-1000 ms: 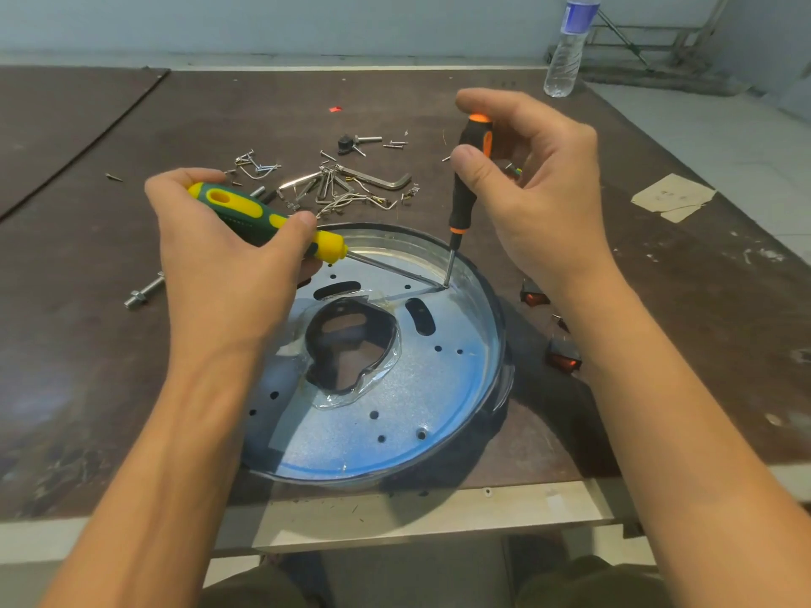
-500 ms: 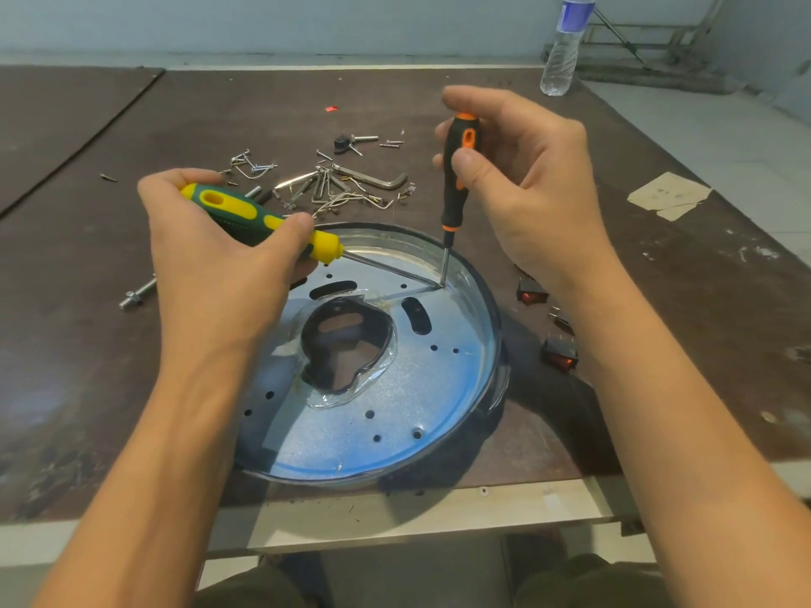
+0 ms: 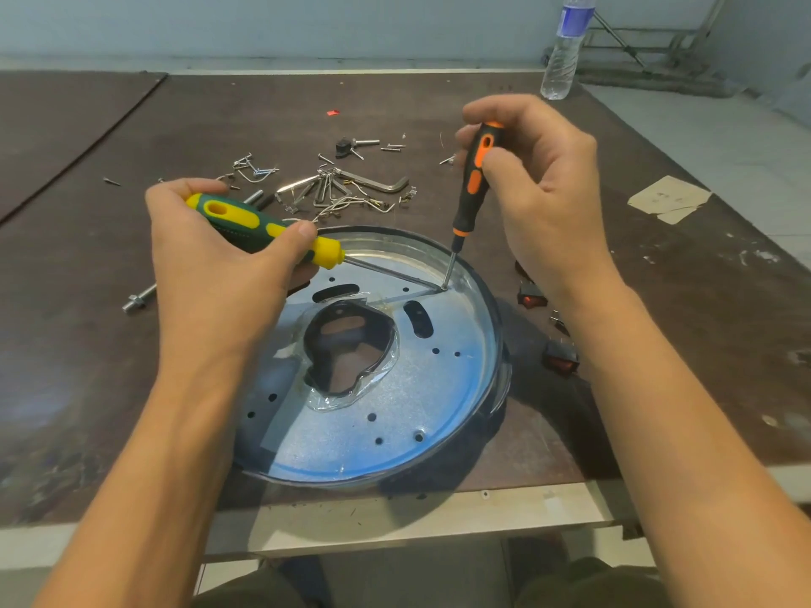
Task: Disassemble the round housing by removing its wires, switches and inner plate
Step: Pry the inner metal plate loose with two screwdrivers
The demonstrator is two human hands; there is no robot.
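The round metal housing [image 3: 478, 388] lies flat near the table's front edge, with its shiny inner plate [image 3: 421, 388] and a dark irregular opening in the middle. My left hand [image 3: 219, 265] grips a green and yellow screwdriver [image 3: 263, 232] lying nearly level, its shaft reaching right across the plate. My right hand [image 3: 535, 190] pinches a black and orange screwdriver [image 3: 471, 186] held nearly upright. Both tips meet at one spot near the plate's far right rim. Red rocker switches [image 3: 559, 357] lie on the table right of the housing, partly behind my right forearm.
Loose screws, wire clips and a bent hex key [image 3: 377, 184] are scattered on the brown table [image 3: 87, 300] behind the housing. A bolt [image 3: 138, 299] lies at the left. A water bottle [image 3: 564, 50] stands at the far right edge, and a paper scrap [image 3: 669, 199] lies to the right.
My right hand has shifted slightly on the black and orange screwdriver, whose handle now leans a little more to the right. The left hand and the housing have not moved.
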